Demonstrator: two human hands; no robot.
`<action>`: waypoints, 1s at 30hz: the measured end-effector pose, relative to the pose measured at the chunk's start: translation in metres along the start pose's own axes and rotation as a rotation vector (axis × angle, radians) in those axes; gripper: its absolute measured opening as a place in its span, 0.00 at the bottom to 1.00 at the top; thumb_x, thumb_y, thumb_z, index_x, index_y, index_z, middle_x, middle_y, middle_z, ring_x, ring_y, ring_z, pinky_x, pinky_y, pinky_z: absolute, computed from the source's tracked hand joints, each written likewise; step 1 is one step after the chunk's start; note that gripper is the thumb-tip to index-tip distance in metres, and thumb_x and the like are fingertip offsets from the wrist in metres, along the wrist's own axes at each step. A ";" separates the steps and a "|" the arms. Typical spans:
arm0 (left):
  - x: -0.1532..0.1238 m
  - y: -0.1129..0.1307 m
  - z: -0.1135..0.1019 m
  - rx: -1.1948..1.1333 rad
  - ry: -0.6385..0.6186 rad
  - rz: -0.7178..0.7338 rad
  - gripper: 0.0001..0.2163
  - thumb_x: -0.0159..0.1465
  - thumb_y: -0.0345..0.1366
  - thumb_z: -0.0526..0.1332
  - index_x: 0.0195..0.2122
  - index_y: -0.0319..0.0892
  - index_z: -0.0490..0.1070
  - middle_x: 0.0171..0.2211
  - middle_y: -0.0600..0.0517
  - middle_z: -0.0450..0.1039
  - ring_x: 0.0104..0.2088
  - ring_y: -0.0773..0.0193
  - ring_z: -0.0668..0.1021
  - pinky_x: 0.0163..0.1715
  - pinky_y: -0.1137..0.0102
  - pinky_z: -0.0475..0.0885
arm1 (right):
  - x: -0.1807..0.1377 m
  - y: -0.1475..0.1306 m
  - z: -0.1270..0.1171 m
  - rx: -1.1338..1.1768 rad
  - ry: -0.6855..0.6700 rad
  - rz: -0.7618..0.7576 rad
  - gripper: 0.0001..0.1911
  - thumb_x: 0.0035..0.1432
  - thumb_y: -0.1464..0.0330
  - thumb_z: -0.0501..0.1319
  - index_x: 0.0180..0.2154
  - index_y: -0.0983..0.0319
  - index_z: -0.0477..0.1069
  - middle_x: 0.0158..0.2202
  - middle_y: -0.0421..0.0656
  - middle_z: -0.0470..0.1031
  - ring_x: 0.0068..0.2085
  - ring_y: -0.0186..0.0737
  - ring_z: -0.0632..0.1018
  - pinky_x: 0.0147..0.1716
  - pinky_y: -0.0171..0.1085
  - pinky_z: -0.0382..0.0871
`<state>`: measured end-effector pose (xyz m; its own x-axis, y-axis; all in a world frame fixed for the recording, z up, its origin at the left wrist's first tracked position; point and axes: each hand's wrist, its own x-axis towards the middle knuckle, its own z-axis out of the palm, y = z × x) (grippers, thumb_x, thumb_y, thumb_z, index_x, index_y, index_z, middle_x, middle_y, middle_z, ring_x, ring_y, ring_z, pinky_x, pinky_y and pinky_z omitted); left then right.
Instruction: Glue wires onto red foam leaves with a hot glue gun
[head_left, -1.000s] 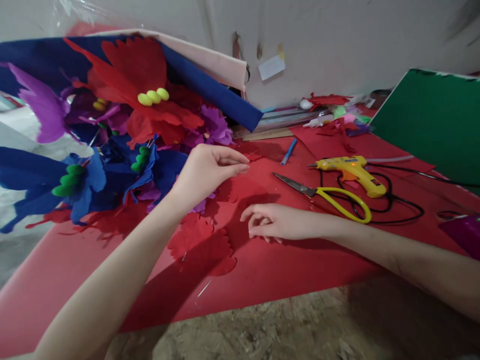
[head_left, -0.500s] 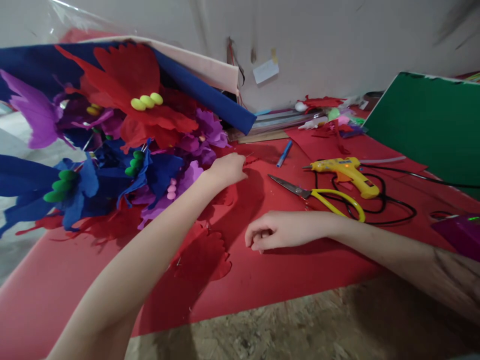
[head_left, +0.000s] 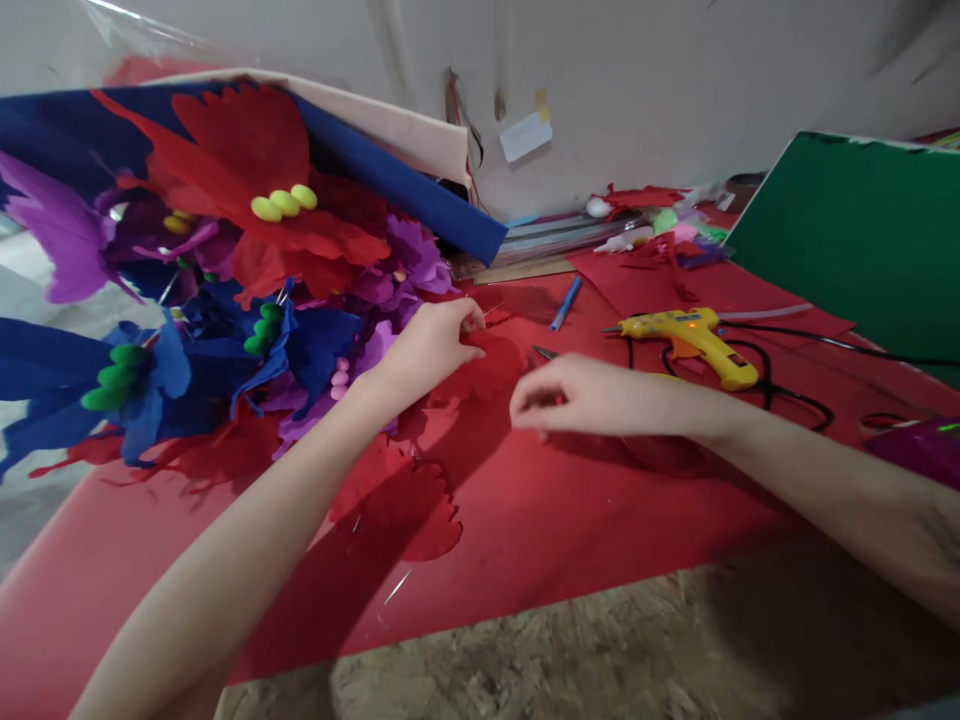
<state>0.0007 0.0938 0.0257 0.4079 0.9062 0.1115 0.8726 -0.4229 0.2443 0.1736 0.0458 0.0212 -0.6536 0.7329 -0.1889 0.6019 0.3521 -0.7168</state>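
My left hand [head_left: 435, 343] is closed in a pinch on a red paper petal piece [head_left: 489, 368] lifted a little off the red sheet [head_left: 570, 520], beside a thin wire. My right hand [head_left: 581, 398] hovers just right of that piece with fingers curled and fingertips pinched toward it; what they hold, if anything, is too small to make out. More cut red petals [head_left: 409, 505] lie on the sheet below my left forearm. A bunch of red, blue and purple paper flowers [head_left: 247, 270] lies to the left.
A yellow glue gun [head_left: 694, 338] with a black cord lies right of my hands. Scissors [head_left: 546, 352] are mostly hidden under my right hand. A blue pen [head_left: 564, 302], a green board [head_left: 862, 240] at right, craft scraps [head_left: 660, 225] by the wall.
My right hand rose off the sheet and moved up toward the left hand, covering the scissors. My left hand has taken hold of the red petal piece.
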 end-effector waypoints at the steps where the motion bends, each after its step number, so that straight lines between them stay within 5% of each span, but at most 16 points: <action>1: -0.005 0.002 -0.003 -0.030 0.043 0.002 0.09 0.52 0.32 0.61 0.35 0.38 0.69 0.30 0.52 0.72 0.29 0.66 0.72 0.30 0.73 0.65 | 0.000 0.001 -0.005 -0.028 0.179 -0.005 0.10 0.52 0.66 0.55 0.33 0.65 0.70 0.29 0.41 0.71 0.29 0.30 0.69 0.30 0.31 0.60; 4: -0.025 0.011 -0.008 -0.287 0.153 0.032 0.04 0.51 0.33 0.61 0.27 0.39 0.70 0.23 0.55 0.69 0.24 0.69 0.68 0.27 0.74 0.63 | -0.004 0.003 -0.017 -0.156 0.528 -0.073 0.18 0.47 0.62 0.60 0.40 0.64 0.69 0.38 0.44 0.70 0.32 0.31 0.68 0.31 0.33 0.60; 7: -0.047 0.020 0.003 -0.524 0.100 0.044 0.07 0.51 0.37 0.61 0.24 0.38 0.69 0.22 0.56 0.67 0.23 0.70 0.66 0.24 0.75 0.61 | -0.009 0.003 -0.024 -0.274 0.263 -0.116 0.13 0.49 0.61 0.58 0.33 0.64 0.71 0.33 0.42 0.71 0.31 0.32 0.68 0.30 0.33 0.59; 10: -0.066 0.027 0.023 -0.728 -0.137 -0.045 0.12 0.55 0.41 0.57 0.20 0.38 0.67 0.17 0.58 0.59 0.20 0.72 0.61 0.20 0.76 0.57 | -0.015 0.004 -0.027 -0.296 -0.067 -0.043 0.14 0.52 0.62 0.54 0.24 0.64 0.69 0.23 0.39 0.68 0.24 0.29 0.65 0.25 0.32 0.56; 13: -0.079 0.032 0.040 -0.962 -0.291 -0.141 0.12 0.56 0.42 0.55 0.23 0.38 0.68 0.18 0.57 0.60 0.20 0.72 0.61 0.20 0.76 0.58 | -0.016 0.007 -0.029 -0.285 -0.162 0.033 0.14 0.52 0.62 0.53 0.23 0.63 0.69 0.20 0.38 0.67 0.22 0.28 0.63 0.22 0.32 0.53; 19: -0.087 0.039 0.049 -0.977 -0.287 -0.152 0.13 0.55 0.38 0.56 0.16 0.39 0.60 0.16 0.59 0.52 0.19 0.73 0.56 0.19 0.76 0.54 | -0.013 0.005 -0.023 -0.209 -0.167 -0.037 0.17 0.48 0.56 0.58 0.36 0.60 0.72 0.30 0.39 0.72 0.29 0.30 0.69 0.27 0.31 0.58; 22: -0.087 0.042 0.048 -0.989 -0.275 -0.155 0.15 0.55 0.37 0.56 0.14 0.40 0.55 0.16 0.60 0.48 0.19 0.74 0.54 0.18 0.76 0.51 | -0.010 -0.001 -0.014 -0.127 -0.108 -0.110 0.13 0.51 0.60 0.56 0.32 0.61 0.72 0.27 0.38 0.71 0.26 0.28 0.67 0.27 0.31 0.57; 30: -0.089 0.046 0.043 -1.192 -0.206 -0.308 0.06 0.53 0.35 0.60 0.25 0.38 0.71 0.22 0.56 0.70 0.23 0.71 0.69 0.26 0.75 0.65 | -0.015 -0.003 -0.021 -0.130 0.013 0.059 0.08 0.49 0.64 0.56 0.27 0.60 0.71 0.24 0.37 0.72 0.24 0.29 0.68 0.24 0.32 0.57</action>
<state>0.0161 -0.0068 -0.0147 0.3586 0.9043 -0.2317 0.1962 0.1697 0.9658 0.1913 0.0458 0.0397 -0.6103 0.7614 -0.2186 0.6935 0.3801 -0.6120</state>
